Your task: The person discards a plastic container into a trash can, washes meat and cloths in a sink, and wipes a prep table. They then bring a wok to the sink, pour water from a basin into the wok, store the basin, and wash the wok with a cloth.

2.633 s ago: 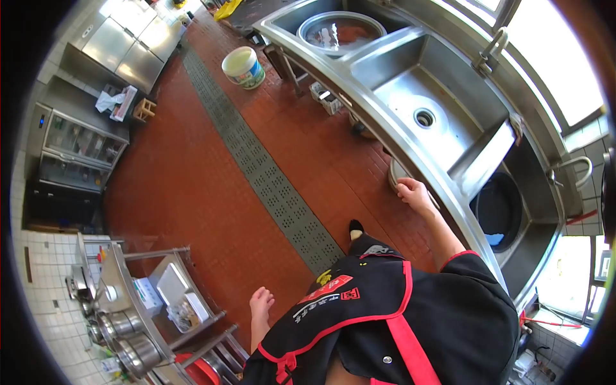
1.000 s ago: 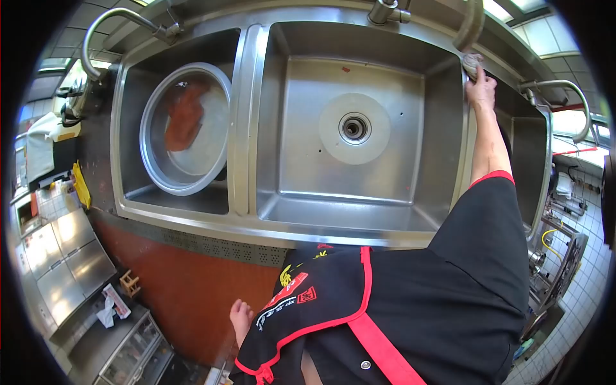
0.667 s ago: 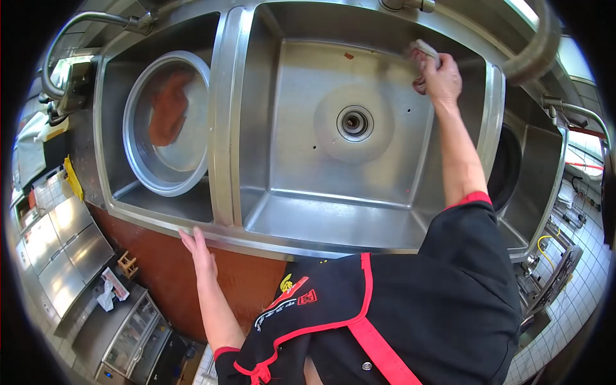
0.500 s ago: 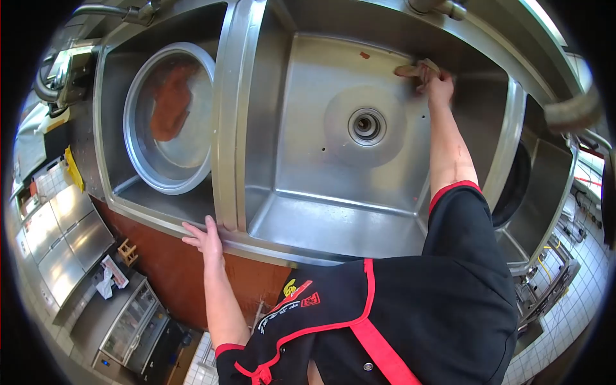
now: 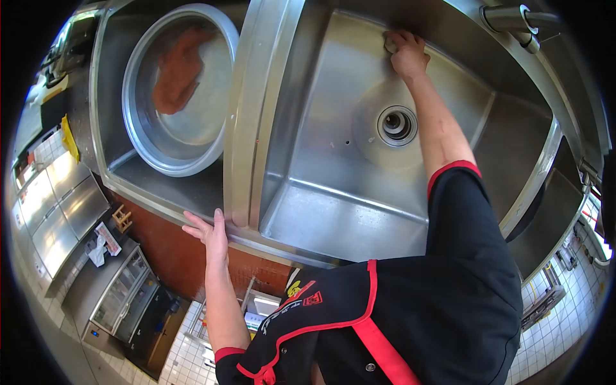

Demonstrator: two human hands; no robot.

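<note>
My right hand (image 5: 409,54) is closed on what looks like a crumpled tan cloth (image 5: 389,45), mostly hidden by the fingers. It presses the cloth to the floor of the middle steel sink (image 5: 346,186), near the back wall. The round drain (image 5: 397,126) lies below that hand, and a few small specks dot the sink floor. My left hand (image 5: 208,234) rests at the front rim of the sink unit, fingers spread and holding nothing.
In the left basin stands a large round metal tub (image 5: 138,138) with a reddish-brown flat piece (image 5: 176,74) in it. Faucet hardware (image 5: 513,19) juts out at the back right. A third basin (image 5: 552,212) is on the right, and steel cabinets (image 5: 61,212) stand at far left.
My right hand has moved left along the back of the sink with the cloth. A small red scrap there no longer shows. The view has shifted; my left hand stays by the rim.
</note>
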